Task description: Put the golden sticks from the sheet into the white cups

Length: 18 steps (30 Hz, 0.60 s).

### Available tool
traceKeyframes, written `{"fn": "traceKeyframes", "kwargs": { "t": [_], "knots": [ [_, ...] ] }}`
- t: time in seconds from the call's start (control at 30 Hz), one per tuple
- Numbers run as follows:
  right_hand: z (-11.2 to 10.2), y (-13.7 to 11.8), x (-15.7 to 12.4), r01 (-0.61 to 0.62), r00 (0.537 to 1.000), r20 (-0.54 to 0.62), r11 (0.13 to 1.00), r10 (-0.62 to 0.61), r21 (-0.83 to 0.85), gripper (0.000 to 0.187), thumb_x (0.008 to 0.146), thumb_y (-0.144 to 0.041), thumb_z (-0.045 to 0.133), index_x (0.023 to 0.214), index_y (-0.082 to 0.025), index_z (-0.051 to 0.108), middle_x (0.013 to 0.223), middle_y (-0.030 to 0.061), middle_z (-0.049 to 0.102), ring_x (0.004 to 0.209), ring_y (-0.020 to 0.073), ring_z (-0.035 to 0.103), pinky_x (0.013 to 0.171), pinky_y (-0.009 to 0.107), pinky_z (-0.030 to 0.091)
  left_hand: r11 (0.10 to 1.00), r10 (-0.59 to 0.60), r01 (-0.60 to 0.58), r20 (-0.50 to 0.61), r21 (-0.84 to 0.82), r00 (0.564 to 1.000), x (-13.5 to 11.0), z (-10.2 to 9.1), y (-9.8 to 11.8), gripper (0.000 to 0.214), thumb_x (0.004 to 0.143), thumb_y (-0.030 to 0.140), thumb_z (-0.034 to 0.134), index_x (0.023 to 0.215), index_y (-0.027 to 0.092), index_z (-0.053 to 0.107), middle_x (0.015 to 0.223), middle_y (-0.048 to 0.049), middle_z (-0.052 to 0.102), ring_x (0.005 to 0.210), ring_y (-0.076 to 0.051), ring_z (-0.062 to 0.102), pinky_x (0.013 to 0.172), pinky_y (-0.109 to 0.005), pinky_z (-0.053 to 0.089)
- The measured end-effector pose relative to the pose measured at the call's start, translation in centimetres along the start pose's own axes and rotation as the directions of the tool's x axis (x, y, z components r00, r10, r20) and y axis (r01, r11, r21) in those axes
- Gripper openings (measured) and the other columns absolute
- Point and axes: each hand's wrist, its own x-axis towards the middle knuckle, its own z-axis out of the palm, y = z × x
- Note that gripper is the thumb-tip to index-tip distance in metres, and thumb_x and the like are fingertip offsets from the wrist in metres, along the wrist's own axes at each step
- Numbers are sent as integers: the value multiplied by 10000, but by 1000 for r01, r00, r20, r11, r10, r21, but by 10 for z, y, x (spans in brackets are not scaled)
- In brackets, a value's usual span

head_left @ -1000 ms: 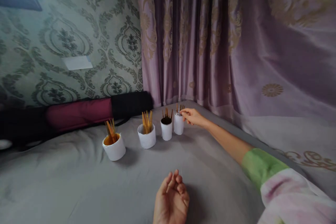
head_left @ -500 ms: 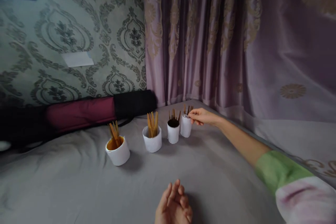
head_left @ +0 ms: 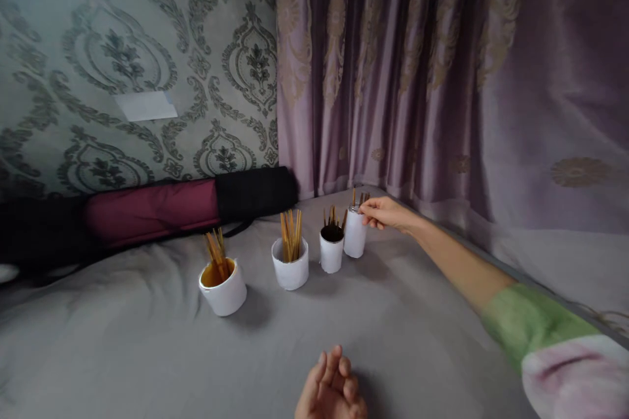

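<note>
Several white cups holding thin brown sticks stand in a row on a grey sheet (head_left: pixel 122 353). My right hand (head_left: pixel 386 213) reaches to the farthest cup (head_left: pixel 354 239), fingers pinched at the tops of its sticks (head_left: pixel 362 198). What the fingertips hold is too small to make out. Beside it stand a dark-lined cup (head_left: pixel 331 252), a wider cup (head_left: pixel 291 268) and an orange-lined cup (head_left: pixel 223 288). My left hand (head_left: pixel 331 393) rests palm up at the bottom edge, fingers loosely curled, with nothing in it.
A long maroon and black bag (head_left: pixel 152 209) lies along the patterned wall behind the cups. Purple curtains (head_left: pixel 417 78) hang at the back and right, reaching down to the sheet.
The view has shifted a little, so the cups sit further right and lower in the frame. My right hand stays pinched at the farthest cup's sticks. The left hand has barely moved.
</note>
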Motion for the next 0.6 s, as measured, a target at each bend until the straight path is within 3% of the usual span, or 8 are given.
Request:
{"fn": "traceKeyframes", "kwargs": {
  "t": [0.37,0.6],
  "knots": [
    [1,-7,3,-33,997,-72,998,37,54,164,756,-283,552,769,-121,535,602,43,622,411,47,483,326,135,333,997,30,-26,-57,70,998,-1,-1,-2,171,657,290,613,748,148,640,674,-7,479,495,-56,359,431,-204,280],
    [11,-7,24,-29,989,-145,997,38,68,152,768,-277,540,752,-127,527,604,43,622,438,57,514,335,131,344,998,38,-34,-68,55,997,1,-1,-2,182,658,297,611,756,145,637,676,-7,483,491,-54,363,430,-203,277]
  ]
}}
